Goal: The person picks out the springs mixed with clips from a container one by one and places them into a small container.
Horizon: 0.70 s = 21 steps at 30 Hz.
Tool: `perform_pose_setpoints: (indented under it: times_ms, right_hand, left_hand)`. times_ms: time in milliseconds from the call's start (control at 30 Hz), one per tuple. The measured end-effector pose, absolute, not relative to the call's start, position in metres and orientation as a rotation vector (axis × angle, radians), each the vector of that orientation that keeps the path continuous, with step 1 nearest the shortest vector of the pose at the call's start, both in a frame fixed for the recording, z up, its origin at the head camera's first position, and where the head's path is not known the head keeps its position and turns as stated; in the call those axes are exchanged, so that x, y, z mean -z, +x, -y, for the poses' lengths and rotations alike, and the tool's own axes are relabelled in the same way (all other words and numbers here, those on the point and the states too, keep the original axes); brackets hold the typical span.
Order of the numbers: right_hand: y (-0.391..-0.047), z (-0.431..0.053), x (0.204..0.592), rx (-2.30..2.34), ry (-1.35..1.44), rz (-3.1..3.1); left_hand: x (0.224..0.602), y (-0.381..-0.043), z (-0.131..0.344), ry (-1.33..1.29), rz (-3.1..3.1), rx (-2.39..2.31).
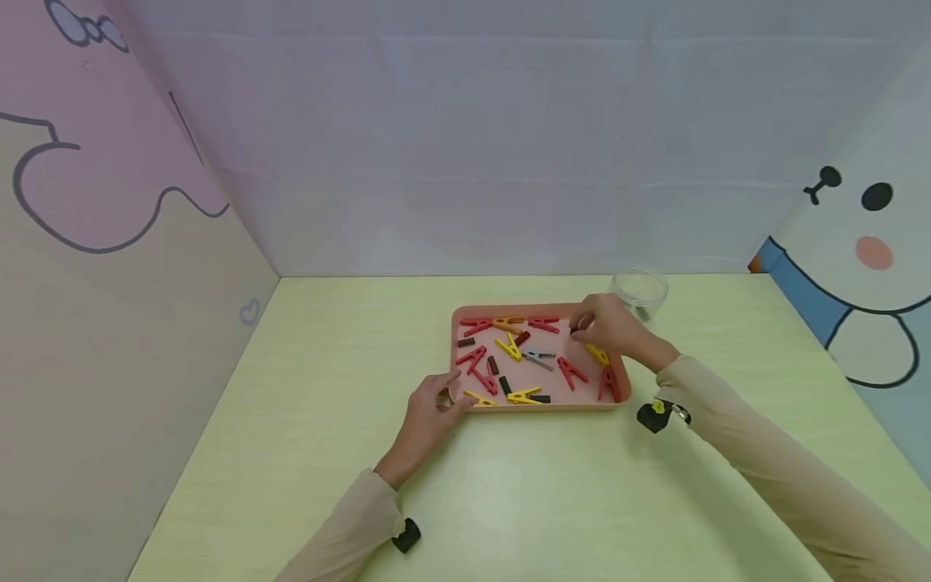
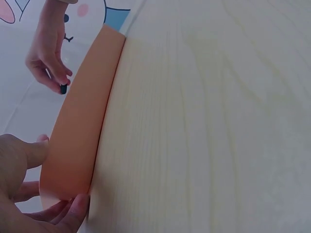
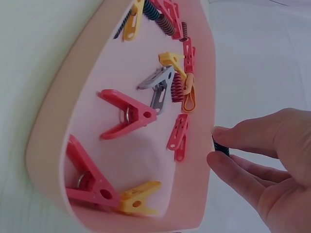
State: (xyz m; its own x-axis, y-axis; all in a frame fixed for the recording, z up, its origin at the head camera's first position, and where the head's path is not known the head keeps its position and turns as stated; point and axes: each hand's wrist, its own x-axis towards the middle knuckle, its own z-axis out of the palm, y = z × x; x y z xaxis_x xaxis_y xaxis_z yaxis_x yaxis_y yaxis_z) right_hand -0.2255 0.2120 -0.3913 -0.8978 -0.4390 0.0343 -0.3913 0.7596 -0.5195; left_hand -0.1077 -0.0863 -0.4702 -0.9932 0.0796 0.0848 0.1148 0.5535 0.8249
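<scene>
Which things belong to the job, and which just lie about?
Likely the job's:
black coil spring, pinched by right hand
pink rectangular tray, gripped by left hand
clear round container
brown, red coil springs

Probably lying about:
red, yellow, grey plastic clothespins

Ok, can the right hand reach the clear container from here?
Probably yes: the right hand is near the clear container, with nothing visible blocking the way. Its grip holds a dark spring, so lifting the container may need that freed first.
</scene>
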Motion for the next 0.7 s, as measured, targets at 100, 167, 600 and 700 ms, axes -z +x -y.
perform_pose_setpoints:
  times_ms: [100,167,600,700]
  right_hand:
    - [-0.225,-0.216,0.389,0.829,-0.729,-2.891]
    - [-0.225,-0.217,0.386,0.840,-0.731,-2.899]
    - [-0.221,-0.224,0.374,0.849,-0.670,-2.895]
    - [-0.220,-0.227,0.370,0.846,-0.670,-2.899]
  left_hand:
    - [0.470,-0.107,0.086,-0.171,2.740,1.460]
    - [0.470,-0.107,0.086,-0.168,2.743,1.460]
    - [0.471,-0.108,0.087,-0.176,2.746,1.448]
    - [0.472,-0.109,0.087,-0.182,2.739,1.448]
